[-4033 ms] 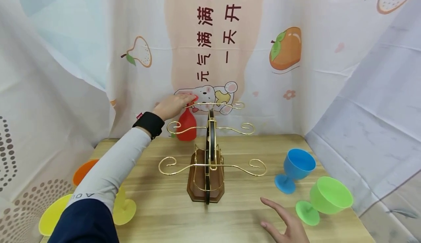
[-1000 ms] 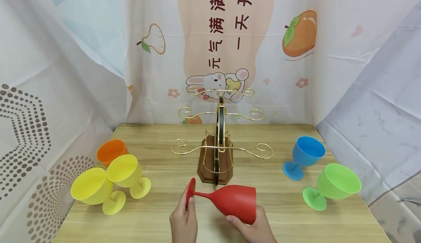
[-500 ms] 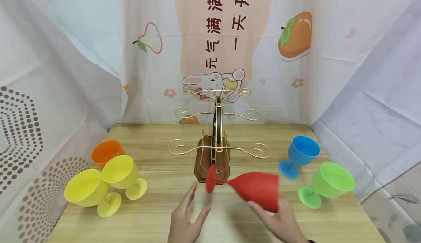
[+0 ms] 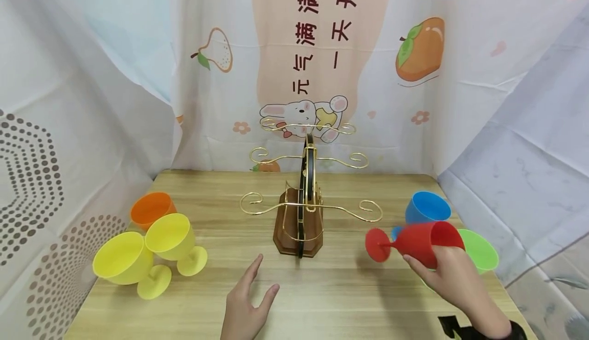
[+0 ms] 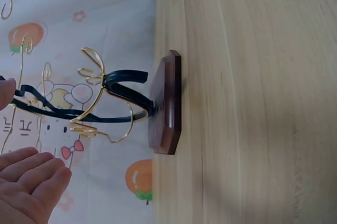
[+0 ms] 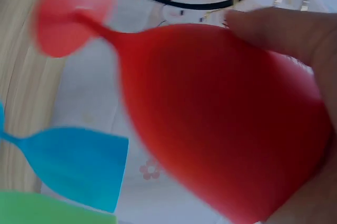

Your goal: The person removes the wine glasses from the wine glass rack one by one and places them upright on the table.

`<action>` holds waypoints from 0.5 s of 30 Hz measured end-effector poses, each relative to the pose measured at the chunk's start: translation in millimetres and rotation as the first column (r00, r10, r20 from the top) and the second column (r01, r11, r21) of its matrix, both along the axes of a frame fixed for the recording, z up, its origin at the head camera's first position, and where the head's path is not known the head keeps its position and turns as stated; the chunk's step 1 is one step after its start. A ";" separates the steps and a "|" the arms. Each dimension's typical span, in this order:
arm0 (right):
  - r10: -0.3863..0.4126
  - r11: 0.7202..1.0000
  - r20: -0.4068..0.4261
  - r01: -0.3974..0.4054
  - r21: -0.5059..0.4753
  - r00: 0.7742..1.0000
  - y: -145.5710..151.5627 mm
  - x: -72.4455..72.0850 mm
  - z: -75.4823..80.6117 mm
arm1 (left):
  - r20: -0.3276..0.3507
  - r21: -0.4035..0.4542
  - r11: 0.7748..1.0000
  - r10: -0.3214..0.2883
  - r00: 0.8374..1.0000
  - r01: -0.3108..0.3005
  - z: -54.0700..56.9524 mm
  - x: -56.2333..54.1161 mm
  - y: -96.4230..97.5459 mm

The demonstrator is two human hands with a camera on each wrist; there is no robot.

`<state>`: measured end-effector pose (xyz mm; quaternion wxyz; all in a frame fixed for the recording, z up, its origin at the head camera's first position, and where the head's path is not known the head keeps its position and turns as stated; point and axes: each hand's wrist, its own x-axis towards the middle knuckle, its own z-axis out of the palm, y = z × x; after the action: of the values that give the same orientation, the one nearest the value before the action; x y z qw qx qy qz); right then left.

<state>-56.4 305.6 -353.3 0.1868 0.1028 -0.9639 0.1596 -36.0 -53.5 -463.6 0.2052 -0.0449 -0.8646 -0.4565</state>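
Observation:
A red plastic goblet (image 4: 416, 243) is gripped round its bowl by my right hand (image 4: 453, 276). It lies tilted on its side in the air, its foot pointing left and its mouth to the right. In the right wrist view my thumb presses on the goblet's bowl (image 6: 221, 108). Behind it stand a blue goblet (image 4: 428, 208) and a green goblet (image 4: 479, 250), both partly hidden. My left hand (image 4: 246, 301) hovers over the front of the table, thumb and fingers apart, holding nothing. The gold-wire glass rack (image 4: 303, 222) on a brown wooden base stands beyond it.
Two yellow goblets (image 4: 120, 259) and an orange goblet (image 4: 152, 209) stand on the left of the wooden table (image 4: 221, 191). Gold hook arms (image 4: 349, 209) stick out from both sides of the rack. Printed curtains (image 4: 211, 99) enclose the back and sides.
My left hand has let go of the red goblet's foot. My right hand has carried the goblet from front centre to the right, near the blue and green goblets.

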 end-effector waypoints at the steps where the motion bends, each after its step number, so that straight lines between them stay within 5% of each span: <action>1: -0.009 0.999 0.044 0.007 0.043 0.999 1.6 -2.7 -0.2 | 0.002 0.005 1.000 -0.006 1.000 0.006 -0.2 0.0 0.1; 7: -0.085 0.984 0.317 0.029 0.175 0.945 5.4 -16.6 -2.3 | -0.032 -0.005 1.000 -0.014 0.999 0.014 -3.0 0.5 0.7; 15: -0.108 0.979 0.406 0.025 0.204 0.908 14.0 -30.8 -14.0 | -0.032 -0.030 0.999 0.013 0.999 -0.014 -4.7 0.2 -3.0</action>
<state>-87.2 319.7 -367.3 -0.0274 0.0512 -0.9954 0.0767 -35.8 -56.5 -468.2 0.2215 -0.0493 -0.8682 -0.4412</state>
